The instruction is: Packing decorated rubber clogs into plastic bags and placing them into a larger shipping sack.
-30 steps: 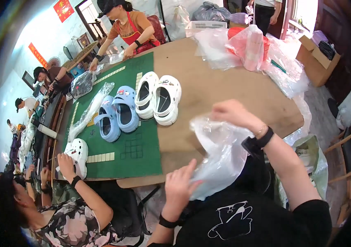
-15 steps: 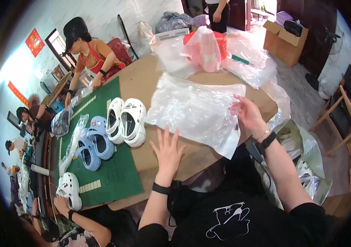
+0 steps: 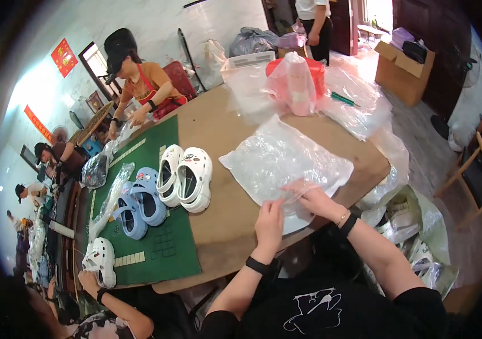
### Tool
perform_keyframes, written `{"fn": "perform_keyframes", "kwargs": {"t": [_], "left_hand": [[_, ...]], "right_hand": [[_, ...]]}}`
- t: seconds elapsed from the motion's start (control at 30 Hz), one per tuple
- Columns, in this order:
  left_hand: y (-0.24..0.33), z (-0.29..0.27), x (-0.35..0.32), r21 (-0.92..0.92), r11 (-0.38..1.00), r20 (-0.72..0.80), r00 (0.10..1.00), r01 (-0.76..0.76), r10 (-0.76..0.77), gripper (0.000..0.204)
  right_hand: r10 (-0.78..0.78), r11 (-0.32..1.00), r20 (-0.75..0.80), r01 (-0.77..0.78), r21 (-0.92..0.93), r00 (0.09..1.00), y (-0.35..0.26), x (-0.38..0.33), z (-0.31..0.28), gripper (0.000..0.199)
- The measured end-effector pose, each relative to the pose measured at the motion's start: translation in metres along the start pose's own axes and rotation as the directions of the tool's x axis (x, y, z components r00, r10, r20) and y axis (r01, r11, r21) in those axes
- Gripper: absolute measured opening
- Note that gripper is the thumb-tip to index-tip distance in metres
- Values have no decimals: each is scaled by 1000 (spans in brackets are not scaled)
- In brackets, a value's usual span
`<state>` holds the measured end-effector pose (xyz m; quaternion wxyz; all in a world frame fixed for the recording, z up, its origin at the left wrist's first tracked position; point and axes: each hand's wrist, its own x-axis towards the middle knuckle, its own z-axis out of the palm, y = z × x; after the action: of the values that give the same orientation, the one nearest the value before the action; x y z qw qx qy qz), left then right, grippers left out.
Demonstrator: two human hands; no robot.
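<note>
A clear plastic bag (image 3: 280,158), crinkled and shiny, lies flat on the brown tabletop in front of me, with a white sheet under its near right edge. At its near edge my left hand (image 3: 269,226) is closed, fingertips pinching the film. My right hand (image 3: 317,201) reaches in from the right and grips the same edge; its fingers look hazy through the film. White clogs (image 3: 193,179) with charms stand left of the bag, beside blue clogs (image 3: 141,202) on a green mat (image 3: 176,248). Farther left, a neighbour's hand (image 3: 88,281) touches another white clog (image 3: 101,261).
A red tub (image 3: 315,73) with a pink-looking roll in plastic, a green-handled tool (image 3: 342,99) and loose film (image 3: 359,116) lie at the far right. An open sack (image 3: 413,226) holding wrapped clogs stands right of the table. Across it, a person in a red apron (image 3: 145,85) handles plastic.
Both hands have come together at the bag's near edge: the left moved right and closed, the right moved left and down. The bag has turned on the table. The view has shifted slightly.
</note>
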<state>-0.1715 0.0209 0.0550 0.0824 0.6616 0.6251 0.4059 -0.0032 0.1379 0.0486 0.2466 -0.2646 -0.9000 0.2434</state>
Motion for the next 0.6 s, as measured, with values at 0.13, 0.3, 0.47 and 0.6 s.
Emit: {"fn": "perform_keyframes", "kwargs": {"t": [0.13, 0.3, 0.47, 0.6], "left_hand": [[-5, -27, 3, 100, 995, -260, 966, 27, 0, 21], [-3, -46, -3, 43, 998, -171, 984, -49, 56, 31], [-44, -74, -3, -59, 998, -53, 999, -16, 13, 57], [-117, -140, 43, 223, 966, -256, 964, 127, -68, 62]], "right_hand": [[8, 853, -44, -30, -520, 999, 3, 9, 12, 59], [155, 815, 127, -54, -577, 980, -8, 10, 18, 60], [-43, 949, 109, 75, -306, 993, -55, -8, 16, 48], [-23, 988, 231, 57, -143, 973, -83, -42, -4, 39]]}}
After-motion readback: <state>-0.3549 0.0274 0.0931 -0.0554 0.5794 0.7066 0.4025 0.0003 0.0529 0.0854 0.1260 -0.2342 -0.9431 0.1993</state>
